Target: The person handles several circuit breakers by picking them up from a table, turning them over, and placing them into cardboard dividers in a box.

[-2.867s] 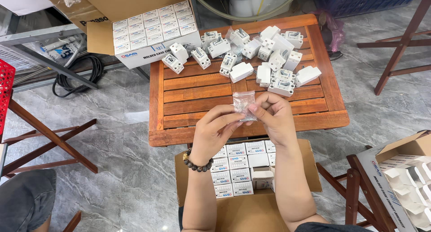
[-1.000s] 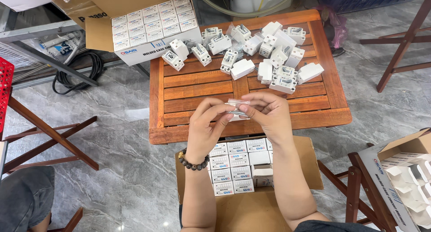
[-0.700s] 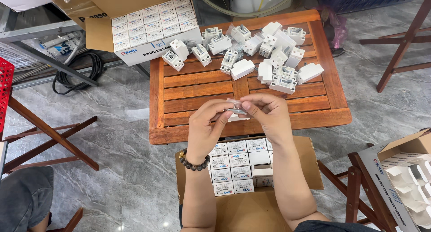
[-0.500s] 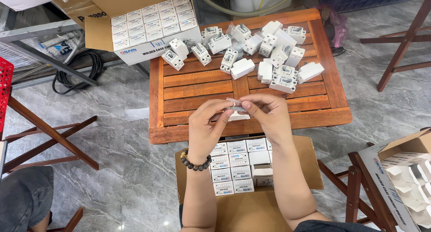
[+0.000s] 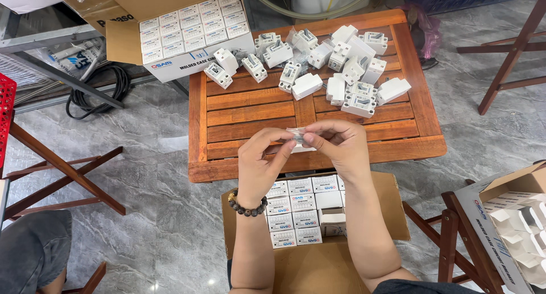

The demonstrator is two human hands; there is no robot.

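Packing workshop, stocked cartons (image 5: 187, 29), loose breakers (image 5: 335, 61)

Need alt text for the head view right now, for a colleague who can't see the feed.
Both hands, left hand and right hand, pinch a small clear plastic bag above a slatted wooden table. White switch-like devices lie piled at its far side. An open carton of small white boxes sits below the hands.

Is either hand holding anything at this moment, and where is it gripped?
Yes. Both hands pinch a small clear plastic bag above the wooden table: the left hand at its left end, the right hand at its right end.
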